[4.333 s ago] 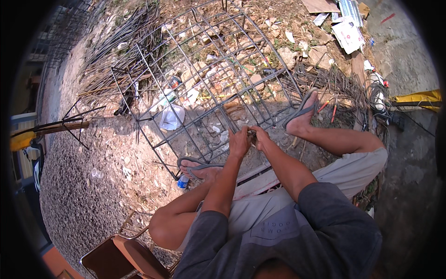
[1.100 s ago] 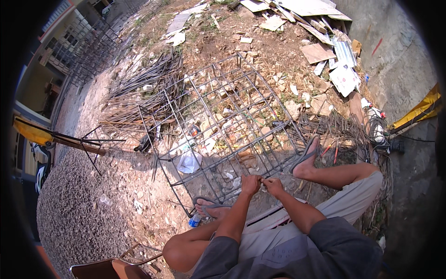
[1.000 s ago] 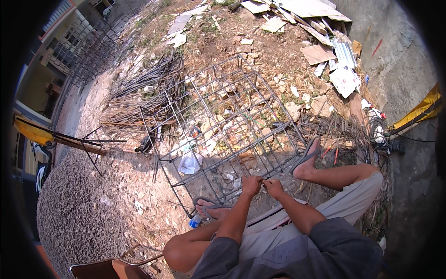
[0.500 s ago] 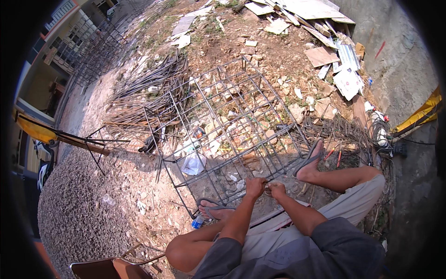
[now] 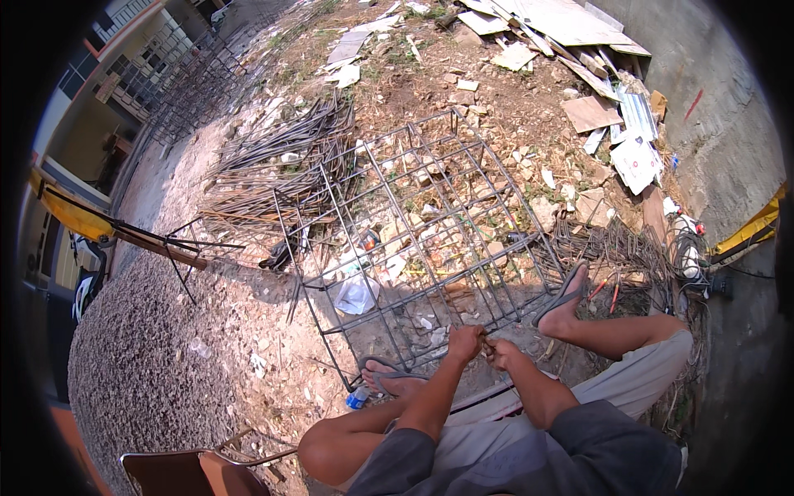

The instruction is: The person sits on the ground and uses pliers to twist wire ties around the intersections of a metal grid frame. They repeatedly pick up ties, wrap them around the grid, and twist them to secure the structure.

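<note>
In front of me a cage of tied steel reinforcing bars [image 5: 427, 249] lies on the rubble ground, its near edge between my sandalled feet. At that near edge my left hand [image 5: 466, 341] is closed, with its back toward me. Just right of it, my right hand [image 5: 501, 354] is closed too, its fingertips pinched close to the left hand. Something small and thin seems to be between the two hands, but it is too small to make out. Under the bars lie a white plastic bag [image 5: 357, 295] and loose stones.
A pile of loose bars [image 5: 273, 169] lies beyond the cage to the left, with a gravel heap [image 5: 149, 355] nearer. Bent bars [image 5: 604, 248] and orange-handled pliers [image 5: 615, 296] sit right. A blue-labelled bottle [image 5: 357, 398] lies by my left foot; a concrete wall [image 5: 728, 107] rises right.
The whole view has shifted slightly, so the scene sits lower and farther right. My right hand has turned a little, and both hands stay closed at the cage's near edge.
</note>
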Demonstrator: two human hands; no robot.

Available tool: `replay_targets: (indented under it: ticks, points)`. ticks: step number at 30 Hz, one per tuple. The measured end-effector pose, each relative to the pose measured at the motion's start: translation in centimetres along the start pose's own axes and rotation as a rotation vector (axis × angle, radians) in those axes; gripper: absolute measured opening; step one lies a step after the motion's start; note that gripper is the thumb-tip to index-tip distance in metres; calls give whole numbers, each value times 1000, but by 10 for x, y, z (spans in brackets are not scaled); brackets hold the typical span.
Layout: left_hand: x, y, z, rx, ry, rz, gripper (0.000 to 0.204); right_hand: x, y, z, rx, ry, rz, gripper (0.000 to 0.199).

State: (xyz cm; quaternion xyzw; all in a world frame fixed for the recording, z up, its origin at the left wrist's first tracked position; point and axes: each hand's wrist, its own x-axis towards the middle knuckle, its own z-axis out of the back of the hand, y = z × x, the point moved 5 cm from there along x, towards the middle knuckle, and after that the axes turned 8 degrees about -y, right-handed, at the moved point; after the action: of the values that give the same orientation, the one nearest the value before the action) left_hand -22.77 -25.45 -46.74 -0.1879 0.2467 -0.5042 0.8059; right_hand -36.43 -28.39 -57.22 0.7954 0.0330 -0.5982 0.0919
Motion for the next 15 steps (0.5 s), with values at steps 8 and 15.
replay_targets:
  ticks: [8,15]
  points:
    - [0,-1,2,9,-2,11,21,-6,5,3,91,-76,-145,18]
    - [5,0,-6,116,54,69,22,-3,2,1,116,-59,-167,18]
